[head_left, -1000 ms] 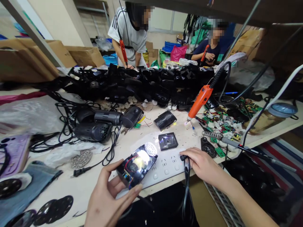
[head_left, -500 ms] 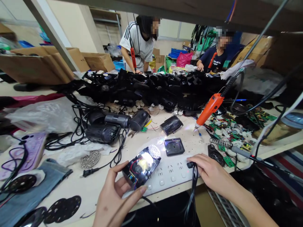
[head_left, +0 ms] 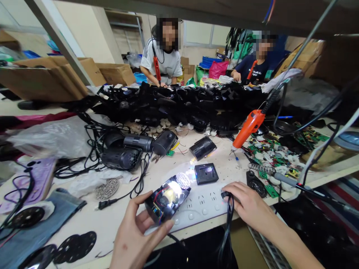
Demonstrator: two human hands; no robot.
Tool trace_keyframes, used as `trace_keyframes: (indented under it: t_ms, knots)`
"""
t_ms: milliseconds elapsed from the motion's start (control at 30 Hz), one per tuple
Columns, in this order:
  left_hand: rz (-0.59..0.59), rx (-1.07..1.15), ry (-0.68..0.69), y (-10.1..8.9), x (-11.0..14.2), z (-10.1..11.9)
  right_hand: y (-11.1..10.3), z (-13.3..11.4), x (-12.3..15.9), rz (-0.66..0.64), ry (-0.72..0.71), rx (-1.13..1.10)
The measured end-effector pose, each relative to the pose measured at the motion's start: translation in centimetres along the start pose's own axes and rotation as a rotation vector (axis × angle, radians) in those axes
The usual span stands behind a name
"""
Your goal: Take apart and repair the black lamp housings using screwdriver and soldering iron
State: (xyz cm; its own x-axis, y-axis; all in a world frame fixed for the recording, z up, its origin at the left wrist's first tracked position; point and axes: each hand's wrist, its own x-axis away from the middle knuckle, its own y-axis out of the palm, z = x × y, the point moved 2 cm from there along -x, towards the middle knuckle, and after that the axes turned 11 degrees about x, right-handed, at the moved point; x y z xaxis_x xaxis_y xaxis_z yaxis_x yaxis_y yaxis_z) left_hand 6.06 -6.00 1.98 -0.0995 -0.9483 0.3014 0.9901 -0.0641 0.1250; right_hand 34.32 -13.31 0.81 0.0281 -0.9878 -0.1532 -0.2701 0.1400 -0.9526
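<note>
My left hand (head_left: 143,228) is closed around a black device housing (head_left: 165,203) with its inside exposed. Wires and a small board show in it, and a bright white light glows at its far end. Beneath it lies a white power strip (head_left: 206,220). My right hand (head_left: 245,201) grips a black power plug (head_left: 224,194) at the strip's right end; its bundled cord (head_left: 228,231) hangs over the table edge. Just beyond the strip sit a black rectangular cover (head_left: 206,173) and a curved black shell (head_left: 202,148).
An orange electric screwdriver (head_left: 248,129) hangs at the right, near a heap of green circuit boards (head_left: 280,157). Black housings (head_left: 120,158) and cords lie at the left beside a pile of screws (head_left: 107,188). Across the table, two people (head_left: 165,59) stand behind a heap of black parts (head_left: 168,104).
The person in white across the table has turned toward the front. Both my hands keep their places, and the device's light still glows.
</note>
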Motion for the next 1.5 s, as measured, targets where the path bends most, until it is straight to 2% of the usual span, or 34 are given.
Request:
trace_keyframes:
  t_ms: [200,533,733,833,1100,1267,1400,1500]
  knots:
    - [0.014,0.065,0.010,-0.1,-0.2,-0.3,0.5,0.7,0.2,0.064,-0.044,0.020]
    - [-0.004,0.143,0.073,0.0,-1.2,-0.3,0.8,1.4,0.4,0.086,-0.032,0.016]
    - [0.042,0.046,0.189,-0.7,-2.6,-0.2,1.4,1.8,0.8,0.124,-0.071,0.059]
    - [0.066,0.028,0.205,-0.7,-2.9,-0.1,2.0,2.1,1.0,0.138,-0.082,0.084]
    - [0.090,0.049,0.178,-0.8,-3.2,-0.5,2.4,2.8,0.9,0.035,-0.100,0.109]
    - [0.057,0.038,0.177,-1.0,-3.5,-0.7,2.1,2.6,1.0,-0.007,-0.084,0.046]
    - [0.060,0.095,0.194,-1.0,-3.4,-0.7,0.6,2.2,0.6,-0.035,0.014,-0.021]
    - [0.043,0.143,0.176,-1.2,-3.3,-0.4,-1.0,2.1,-0.3,-0.118,0.017,-0.095]
